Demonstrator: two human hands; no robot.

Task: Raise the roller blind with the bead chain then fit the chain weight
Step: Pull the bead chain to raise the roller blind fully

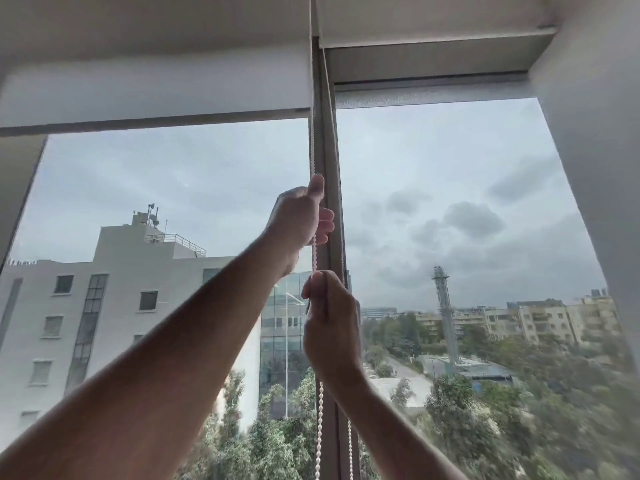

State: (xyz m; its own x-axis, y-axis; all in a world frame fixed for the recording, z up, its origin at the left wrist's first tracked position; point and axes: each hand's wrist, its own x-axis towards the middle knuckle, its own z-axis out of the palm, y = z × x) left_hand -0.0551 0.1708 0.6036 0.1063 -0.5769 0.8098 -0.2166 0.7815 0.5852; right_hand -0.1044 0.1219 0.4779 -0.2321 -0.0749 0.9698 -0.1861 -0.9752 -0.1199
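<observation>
Head view, looking up at a window: white plastic bead chain (pixel 314 252) hanging as a loop along the grey vertical window mullion (pixel 327 140), one strand passing through both hands, the other strand (pixel 335 133) running free just to the right; left hand (pixel 301 220) uppermost, its fingers (pixel 327 221) curled round the near strand with the thumb laid up along it; right hand (pixel 330 323) just below, fingers closed on the same strand, the beads emerging beneath the wrist and continuing out of the bottom edge; white fabric roller blind (pixel 433 19) drawn high on the right pane, its grey bottom bar (pixel 433 98) near the top of the glass; a second white blind (pixel 156 95) likewise raised on the left pane; buildings, trees and overcast sky beyond. No chain weight in view. Step in hand, as judged: hauling the blind up, nearly complete. For clean work, pull straight down in line with the mullion, hand under hand, keeping steady tension so the beads stay seated in the clutch above; avoid jerks and sideways drag; stop once the bottom bar meets the housing.
</observation>
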